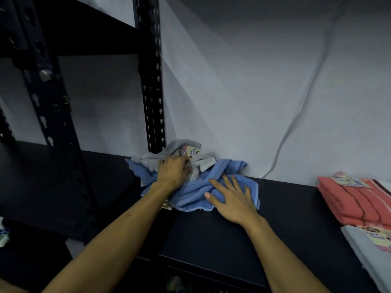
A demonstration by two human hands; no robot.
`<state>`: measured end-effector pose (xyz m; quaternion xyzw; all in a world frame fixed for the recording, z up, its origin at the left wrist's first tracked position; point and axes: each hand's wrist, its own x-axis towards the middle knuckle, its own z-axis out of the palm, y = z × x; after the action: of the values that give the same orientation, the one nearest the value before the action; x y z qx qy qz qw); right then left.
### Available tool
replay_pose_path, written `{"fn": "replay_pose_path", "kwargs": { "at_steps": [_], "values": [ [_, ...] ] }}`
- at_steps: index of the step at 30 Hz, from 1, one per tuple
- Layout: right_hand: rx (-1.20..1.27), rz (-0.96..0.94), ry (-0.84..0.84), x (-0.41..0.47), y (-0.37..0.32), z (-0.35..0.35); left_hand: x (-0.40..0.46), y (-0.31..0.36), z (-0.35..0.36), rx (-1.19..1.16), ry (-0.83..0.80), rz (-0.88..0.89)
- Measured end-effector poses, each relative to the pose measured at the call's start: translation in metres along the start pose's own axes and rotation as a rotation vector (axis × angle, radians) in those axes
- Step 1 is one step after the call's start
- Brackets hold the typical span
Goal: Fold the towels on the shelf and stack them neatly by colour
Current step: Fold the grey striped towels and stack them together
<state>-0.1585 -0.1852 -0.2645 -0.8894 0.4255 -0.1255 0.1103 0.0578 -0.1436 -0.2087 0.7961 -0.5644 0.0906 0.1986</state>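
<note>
On the dark shelf (211,233), a crumpled heap of towels lies at the far edge against the white backdrop sheet (254,92), just right of a black perforated upright (153,92). The left hand (172,172) has its fingers curled into the grey towel (154,159) on top of the heap, gripping it. The right hand (231,198) lies flat with fingers spread, pressing on the blue towel (190,195) beneath. Well apart at the right edge sit folded stacks: red towels (355,204) farther, a pale towel (366,252) with a label nearer
</note>
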Motion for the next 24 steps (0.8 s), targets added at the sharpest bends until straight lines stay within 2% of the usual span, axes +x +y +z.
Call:
{"fn": "replay_pose_path", "kwargs": {
  "at_steps": [4, 10, 14, 17, 22, 24],
  "values": [
    [-0.02, 0.034, -0.05, 0.003, -0.007, -0.002, 0.011, -0.007, -0.04, -0.244, 0.198, -0.028],
    [-0.049, 0.077, -0.084, 0.008, -0.032, 0.001, 0.025, -0.005, -0.106, -0.537, 0.329, -0.107],
    [0.018, 0.089, 0.026, 0.015, -0.038, 0.006, 0.035, 0.0, -0.14, -0.573, 0.441, -0.096],
    [0.061, 0.172, 0.113, 0.018, -0.029, 0.007, 0.044, -0.003, -0.163, -0.658, 0.498, -0.137],
    [0.004, 0.275, 0.121, 0.024, -0.024, 0.013, 0.065, -0.01, -0.199, -0.965, 0.585, -0.266],
    [0.04, 0.283, 0.186, 0.025, -0.022, 0.011, 0.069, -0.01, -0.206, -1.041, 0.569, -0.256]
  ]
}}
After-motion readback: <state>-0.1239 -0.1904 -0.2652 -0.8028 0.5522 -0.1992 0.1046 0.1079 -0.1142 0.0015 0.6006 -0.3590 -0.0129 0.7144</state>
